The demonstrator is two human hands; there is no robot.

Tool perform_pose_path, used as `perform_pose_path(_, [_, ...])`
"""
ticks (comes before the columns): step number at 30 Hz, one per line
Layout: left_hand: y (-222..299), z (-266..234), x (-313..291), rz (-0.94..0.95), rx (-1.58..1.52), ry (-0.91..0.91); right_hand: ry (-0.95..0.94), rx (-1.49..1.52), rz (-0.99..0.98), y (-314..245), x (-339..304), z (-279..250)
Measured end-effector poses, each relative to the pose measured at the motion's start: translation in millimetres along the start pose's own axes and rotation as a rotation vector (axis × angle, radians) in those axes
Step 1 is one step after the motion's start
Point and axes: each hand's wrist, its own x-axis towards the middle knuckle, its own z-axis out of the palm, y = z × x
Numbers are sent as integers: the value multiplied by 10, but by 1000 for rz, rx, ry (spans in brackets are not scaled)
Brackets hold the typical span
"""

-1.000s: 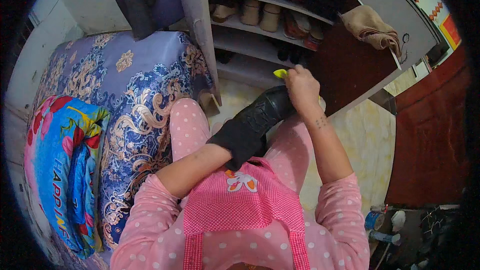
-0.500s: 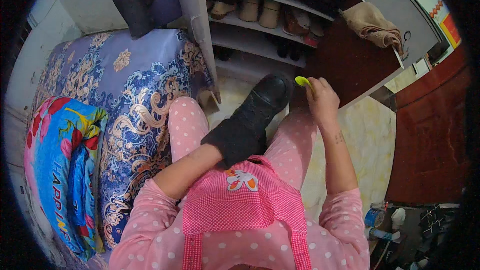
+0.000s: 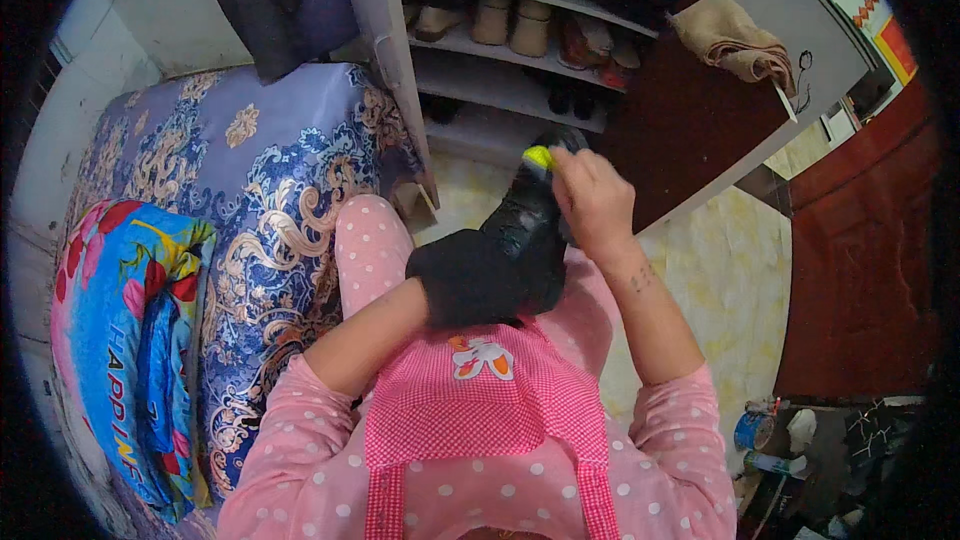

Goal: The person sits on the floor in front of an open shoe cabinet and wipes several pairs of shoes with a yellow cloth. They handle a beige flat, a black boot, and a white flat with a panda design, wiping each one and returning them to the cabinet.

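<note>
So you've got your left hand tucked down inside the black boot (image 3: 520,225), with only your forearm (image 3: 370,335) showing past the cuff. Can't tell how those fingers sit in there. Your right hand (image 3: 597,200) is pinched around a little yellow pad (image 3: 537,157) (sponge or brush, too blurry for me to say), which is up at the toe end. Whether it's actually pressing on the boot, I can't make out either.

The boot's out in front of your pink apron (image 3: 480,420), over your legs, toe pointing at the shoe cabinet (image 3: 510,50).

My two cents for the rubbing: push your left hand well into the boot so the upper stays firm under the pad, then turn the boot with that wrist instead of reaching around it. Short, light strokes, overlapping, toe back toward the ankle. There's a paler patch partway along, shine or dust, no idea, so I'd give it a pass. The soft dark cuff would probably bunch or smear, so I'd stay off it. And mind your pink pants (image 3: 375,255), they're right under the boot.
</note>
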Motion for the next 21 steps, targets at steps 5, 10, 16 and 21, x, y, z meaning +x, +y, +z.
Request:
perform_pose_path(5, [-341,395,9,142,-228,166,-196,-342,268,411,454,-177])
perform_pose_path(10, [-497,376,89,127,-155,203,-276,-292,126,213,-106,-547])
perform_pose_path(16, [-616,283,185,113,-57,211,-771,-95,61,-100,-1073,-588])
perform_pose_path(21, [-626,312,328,145,-4,210,-848,177,5,-39,-1247,-519])
